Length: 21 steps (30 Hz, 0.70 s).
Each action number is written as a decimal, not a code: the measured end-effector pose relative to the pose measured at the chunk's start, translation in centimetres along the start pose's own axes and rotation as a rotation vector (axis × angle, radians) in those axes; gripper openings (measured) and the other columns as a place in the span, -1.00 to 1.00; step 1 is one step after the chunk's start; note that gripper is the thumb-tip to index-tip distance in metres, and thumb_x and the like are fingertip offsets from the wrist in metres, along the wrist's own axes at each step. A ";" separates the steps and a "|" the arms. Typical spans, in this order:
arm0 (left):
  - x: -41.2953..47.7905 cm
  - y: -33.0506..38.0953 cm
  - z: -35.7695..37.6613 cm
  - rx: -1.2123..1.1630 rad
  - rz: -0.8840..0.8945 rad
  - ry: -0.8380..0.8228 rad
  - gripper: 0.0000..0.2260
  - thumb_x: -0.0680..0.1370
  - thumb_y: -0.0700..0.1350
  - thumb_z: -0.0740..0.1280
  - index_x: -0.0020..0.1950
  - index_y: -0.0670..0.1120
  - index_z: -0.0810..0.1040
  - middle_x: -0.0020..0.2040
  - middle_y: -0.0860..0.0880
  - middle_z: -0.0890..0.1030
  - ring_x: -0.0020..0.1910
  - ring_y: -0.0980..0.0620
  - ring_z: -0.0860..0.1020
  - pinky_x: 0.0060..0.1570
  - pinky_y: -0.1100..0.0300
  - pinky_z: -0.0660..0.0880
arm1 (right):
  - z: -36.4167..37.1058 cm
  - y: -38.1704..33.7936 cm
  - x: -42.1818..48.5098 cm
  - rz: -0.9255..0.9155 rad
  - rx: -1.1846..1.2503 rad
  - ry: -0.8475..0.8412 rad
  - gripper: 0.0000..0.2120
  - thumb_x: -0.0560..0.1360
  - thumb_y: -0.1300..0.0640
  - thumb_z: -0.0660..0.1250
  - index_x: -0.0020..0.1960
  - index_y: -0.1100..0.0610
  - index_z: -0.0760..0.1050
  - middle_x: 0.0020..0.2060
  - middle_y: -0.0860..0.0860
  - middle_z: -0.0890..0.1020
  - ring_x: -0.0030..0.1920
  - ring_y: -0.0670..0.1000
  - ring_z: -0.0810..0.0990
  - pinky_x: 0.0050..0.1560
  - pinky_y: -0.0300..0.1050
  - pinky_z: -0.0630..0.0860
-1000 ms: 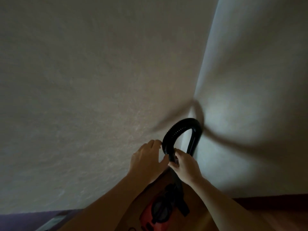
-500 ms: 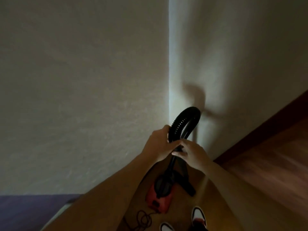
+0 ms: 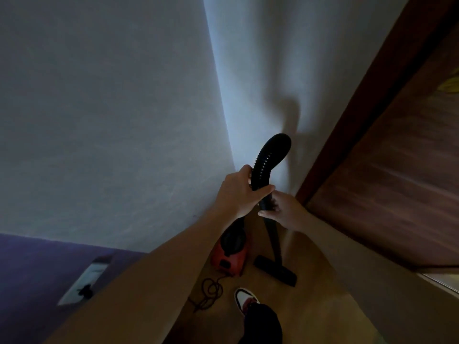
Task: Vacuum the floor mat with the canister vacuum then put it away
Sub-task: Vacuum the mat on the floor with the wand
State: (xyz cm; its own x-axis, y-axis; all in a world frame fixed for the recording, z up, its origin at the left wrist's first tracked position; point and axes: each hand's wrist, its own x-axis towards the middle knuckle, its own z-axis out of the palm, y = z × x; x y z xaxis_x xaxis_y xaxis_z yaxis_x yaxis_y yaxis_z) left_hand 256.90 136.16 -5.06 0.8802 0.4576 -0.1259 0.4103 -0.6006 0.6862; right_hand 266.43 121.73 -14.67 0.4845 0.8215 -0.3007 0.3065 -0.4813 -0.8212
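Wooden door (image 3: 385,194) now fills right; canister (image 3: 229,254) on tan floor (image 3: 270,296).

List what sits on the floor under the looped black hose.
The red canister and the black floor head stand on the tan floor, a tangled cord beside them. The left hand and its forearm cover where the hose runs down, and part of the canister.

Bare left forearm (image 3: 149,276) and right forearm (image 3: 347,256), dark trouser leg (image 3: 263,324), white shoe (image 3: 244,297) with red and black trim
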 end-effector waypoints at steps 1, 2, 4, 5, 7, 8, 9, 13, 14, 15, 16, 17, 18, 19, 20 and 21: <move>-0.8 0.5 0.8 -0.007 -0.012 -0.007 -0.58 0.44 0.20 0.46 0.08 -0.08 0.51 -0.04 -0.01 0.65 -0.12 0.02 0.63 -0.08 0.03 0.60 | 0.0 0.6 -1.0 0.013 0.021 -0.029 -0.57 0.50 0.06 0.50 0.30 -0.03 0.45 0.19 -0.05 0.62 0.20 -0.05 0.61 0.28 0.04 0.54; -1.8 0.9 1.5 -0.013 -0.024 -0.014 -0.57 0.44 0.20 0.46 0.11 -0.07 0.51 -0.03 0.00 0.65 -0.09 0.03 0.63 -0.07 0.04 0.60 | 0.2 1.2 -2.0 0.022 0.044 -0.064 -0.58 0.49 0.08 0.51 0.28 -0.02 0.46 0.20 -0.03 0.62 0.21 -0.03 0.60 0.31 0.07 0.53; -3.7 2.0 3.1 0.006 -0.040 -0.039 -0.56 0.44 0.20 0.45 0.15 -0.05 0.49 0.00 0.01 0.64 -0.04 0.03 0.61 -0.04 0.06 0.58 | 0.4 2.3 -4.3 0.036 0.065 -0.108 -0.56 0.46 0.03 0.52 0.29 0.00 0.48 0.18 -0.05 0.62 0.21 -0.04 0.61 0.32 0.11 0.52; -4.6 2.5 3.8 0.019 -0.049 -0.054 -0.57 0.45 0.20 0.45 0.15 -0.04 0.48 0.01 0.02 0.63 -0.04 0.04 0.60 -0.04 0.09 0.57 | 0.5 2.7 -5.5 0.037 0.064 -0.114 -0.54 0.47 0.02 0.51 0.31 -0.01 0.47 0.17 -0.07 0.62 0.21 -0.05 0.60 0.32 0.11 0.52; -6.2 3.8 5.2 0.018 -0.061 -0.074 -0.59 0.46 0.19 0.44 0.13 -0.04 0.48 -0.01 0.04 0.61 -0.05 0.06 0.60 -0.11 0.17 0.54 | 0.7 3.8 -8.0 0.038 0.086 -0.090 -0.56 0.50 0.06 0.50 0.32 -0.07 0.45 0.16 -0.12 0.62 0.19 -0.07 0.60 0.31 0.10 0.52; -6.8 4.4 5.9 0.008 -0.059 -0.074 -0.61 0.47 0.17 0.44 0.13 -0.04 0.47 -0.02 0.05 0.59 -0.06 0.07 0.60 -0.16 0.21 0.51 | 0.7 4.4 -9.0 0.042 0.105 -0.071 -0.58 0.51 0.09 0.49 0.30 -0.10 0.44 0.16 -0.14 0.61 0.18 -0.09 0.60 0.32 0.09 0.52; -7.3 4.9 6.6 0.004 -0.053 -0.074 -0.61 0.47 0.16 0.44 0.14 -0.04 0.47 -0.04 0.07 0.57 -0.06 0.07 0.59 -0.21 0.26 0.47 | 0.6 4.6 -10.0 0.051 0.119 -0.058 -0.59 0.53 0.12 0.48 0.29 -0.12 0.45 0.16 -0.15 0.61 0.18 -0.10 0.60 0.33 0.09 0.51; -9.4 6.4 8.8 0.101 0.109 -0.011 -0.49 0.48 0.11 0.45 0.29 -0.09 0.36 0.10 -0.03 0.49 0.06 -0.02 0.56 -0.19 0.33 0.46 | 0.0 5.3 -12.8 0.052 0.086 -0.072 -0.53 0.54 0.18 0.46 0.41 0.09 0.46 0.31 0.02 0.59 0.31 0.03 0.54 0.39 0.14 0.46; -9.9 6.5 9.1 0.191 0.197 0.046 -0.39 0.46 0.11 0.47 0.37 -0.11 0.31 0.20 -0.09 0.45 0.15 -0.07 0.52 -0.07 0.24 0.51 | -0.2 5.2 -13.2 0.042 0.059 -0.091 -0.51 0.54 0.18 0.46 0.44 0.13 0.44 0.33 0.04 0.57 0.33 0.05 0.53 0.39 0.14 0.45; -10.1 6.6 9.1 0.305 0.297 0.111 -0.28 0.42 0.12 0.49 0.45 -0.09 0.26 0.31 -0.15 0.40 0.25 -0.13 0.46 0.08 0.11 0.51 | -0.5 4.9 -13.7 0.035 0.031 -0.108 -0.51 0.54 0.18 0.46 0.44 0.15 0.43 0.33 0.06 0.57 0.34 0.06 0.53 0.39 0.13 0.45; -10.1 6.8 8.8 0.428 0.407 0.155 -0.22 0.40 0.14 0.49 0.51 -0.05 0.23 0.40 -0.19 0.34 0.35 -0.17 0.38 0.23 -0.03 0.45 | -0.8 4.8 -14.0 0.025 0.010 -0.124 -0.52 0.55 0.17 0.45 0.43 0.15 0.42 0.32 0.06 0.57 0.33 0.06 0.53 0.37 0.11 0.46; -9.9 7.2 8.3 0.559 0.539 0.147 -0.25 0.41 0.13 0.48 0.52 0.01 0.25 0.46 -0.20 0.30 0.44 -0.18 0.31 0.36 -0.15 0.33 | -1.0 4.7 -14.3 0.016 -0.006 -0.135 -0.53 0.55 0.17 0.45 0.42 0.15 0.42 0.31 0.06 0.58 0.31 0.06 0.54 0.36 0.10 0.48; -9.6 7.5 7.8 0.674 0.695 0.086 -0.37 0.44 0.09 0.45 0.47 0.05 0.36 0.49 -0.18 0.30 0.49 -0.17 0.27 0.46 -0.22 0.19 | -1.3 4.5 -14.6 0.005 -0.022 -0.141 -0.55 0.55 0.16 0.45 0.40 0.14 0.43 0.30 0.05 0.58 0.30 0.06 0.55 0.34 0.09 0.49; -9.2 7.8 7.3 0.748 0.860 0.002 -0.57 0.48 0.03 0.42 0.35 0.04 0.52 0.46 -0.15 0.39 0.50 -0.14 0.30 0.50 -0.25 0.11 | -1.4 4.3 -14.8 0.001 -0.034 -0.144 -0.56 0.55 0.15 0.46 0.39 0.13 0.44 0.28 0.03 0.57 0.28 0.06 0.55 0.32 0.08 0.50; -8.8 8.1 6.9 0.783 0.982 -0.084 -0.76 0.50 -0.04 0.41 0.16 0.00 0.64 0.34 -0.13 0.52 0.44 -0.13 0.39 0.50 -0.26 0.12 | -1.5 4.2 -15.0 -0.008 -0.038 -0.150 -0.56 0.55 0.15 0.46 0.38 0.11 0.44 0.25 0.00 0.57 0.27 0.06 0.56 0.32 0.08 0.50; -8.5 8.4 6.5 0.811 1.038 -0.151 -0.88 0.53 -0.09 0.38 0.00 -0.03 0.69 0.17 -0.09 0.63 0.34 -0.12 0.49 0.49 -0.26 0.16 | -1.6 4.1 -15.1 -0.015 -0.034 -0.158 -0.56 0.54 0.15 0.46 0.38 0.09 0.45 0.21 -0.05 0.56 0.26 0.05 0.56 0.31 0.07 0.50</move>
State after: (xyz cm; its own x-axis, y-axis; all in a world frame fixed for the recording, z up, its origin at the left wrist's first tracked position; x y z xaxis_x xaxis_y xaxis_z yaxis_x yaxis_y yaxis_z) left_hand 254.40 122.99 -2.86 0.8659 -0.4938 0.0797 -0.4858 -0.8682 -0.1009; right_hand 261.69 106.86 -12.68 0.3456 0.8652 -0.3633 0.3418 -0.4766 -0.8099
